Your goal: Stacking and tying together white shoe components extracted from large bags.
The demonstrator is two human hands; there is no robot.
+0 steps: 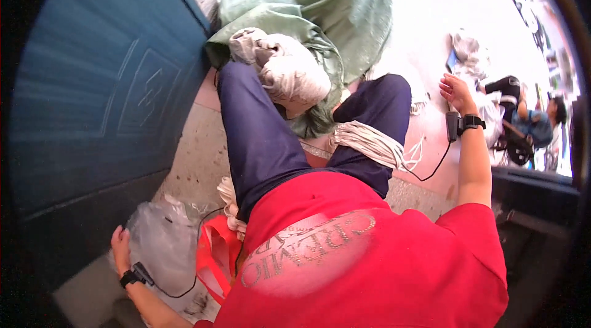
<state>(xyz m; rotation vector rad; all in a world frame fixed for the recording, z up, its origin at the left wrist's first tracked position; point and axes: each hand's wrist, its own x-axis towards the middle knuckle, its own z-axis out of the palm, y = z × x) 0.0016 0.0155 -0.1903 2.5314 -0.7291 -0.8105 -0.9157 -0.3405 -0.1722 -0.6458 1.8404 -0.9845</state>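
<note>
My left hand (120, 248) is low at the left, beside a translucent plastic bag (163, 239). Its fingers look loosely apart, and I see nothing held in them. Out to the right, my right hand (456, 92) is raised past my knee with fingers apart and slightly bent, holding nothing visible. A bundle of white cords (369, 145) lies across my right thigh, its loose ends hanging toward the right. Between my knees sits a bulging off-white cloth bundle (289, 76), resting against a crumpled green tarp (351, 17).
A blue panelled door (104, 100) stands close on my left. By my left hip are a red bag (217, 257) and more white cords (228, 199). Pale bundles (471, 54) lie at the far right, near another seated person (535, 125). Black cables run from both wrist devices.
</note>
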